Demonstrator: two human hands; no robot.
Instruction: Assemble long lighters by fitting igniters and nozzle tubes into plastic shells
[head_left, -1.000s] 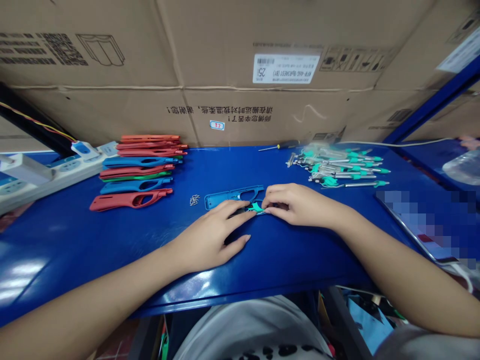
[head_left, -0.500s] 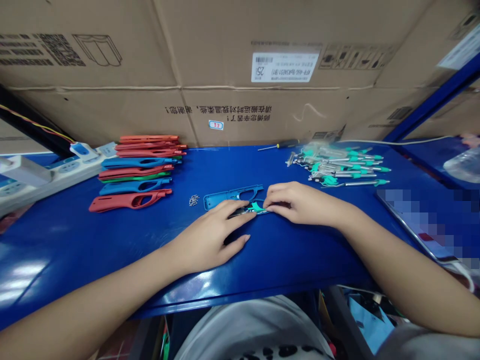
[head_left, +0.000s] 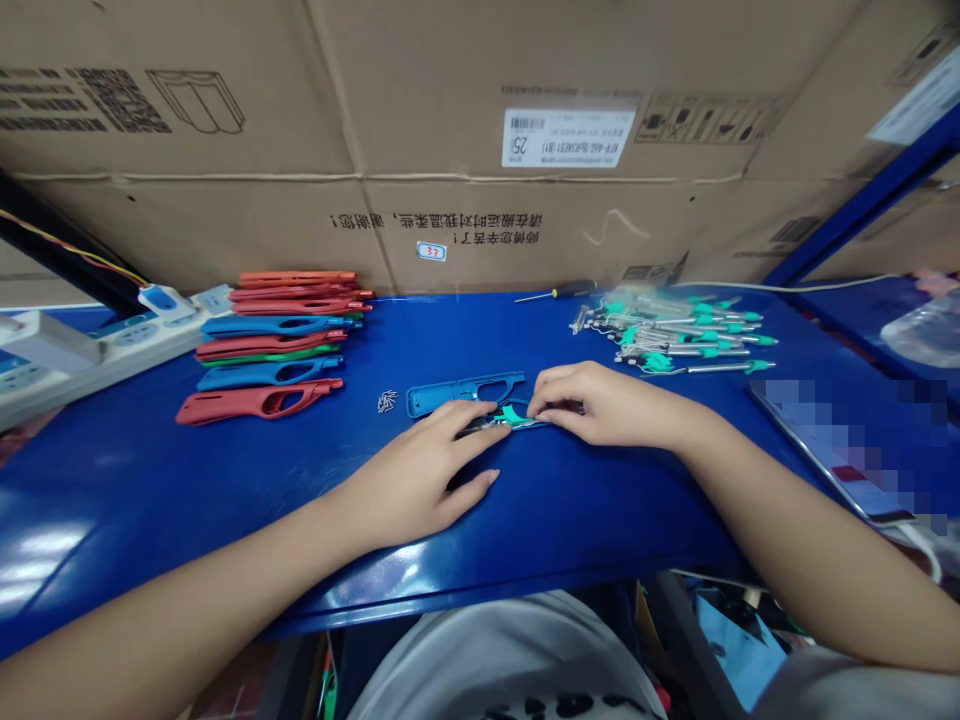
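Observation:
My left hand [head_left: 431, 475] lies palm down on the assembly, its fingers spread, the index and middle fingers resting over it and the thumb apart. My right hand [head_left: 592, 403] pinches at the right end of the same piece, thumb and index finger together. Between the hands shows a green trigger part [head_left: 514, 415] with metal and wire bits, seated in a lower shell mostly hidden by my fingers. Just behind it, an empty blue shell half [head_left: 442, 395] lies on the table. A small pile of screws [head_left: 387, 401] sits to its left.
Red, blue, green and orange shells [head_left: 262, 402] are stacked at the left beside a power strip [head_left: 142, 340]. Green-and-metal inserts [head_left: 690, 335] are heaped back right, near a screwdriver [head_left: 555, 293]. A tablet-like device [head_left: 832, 450] lies right; a cardboard box [head_left: 450, 120] stands behind.

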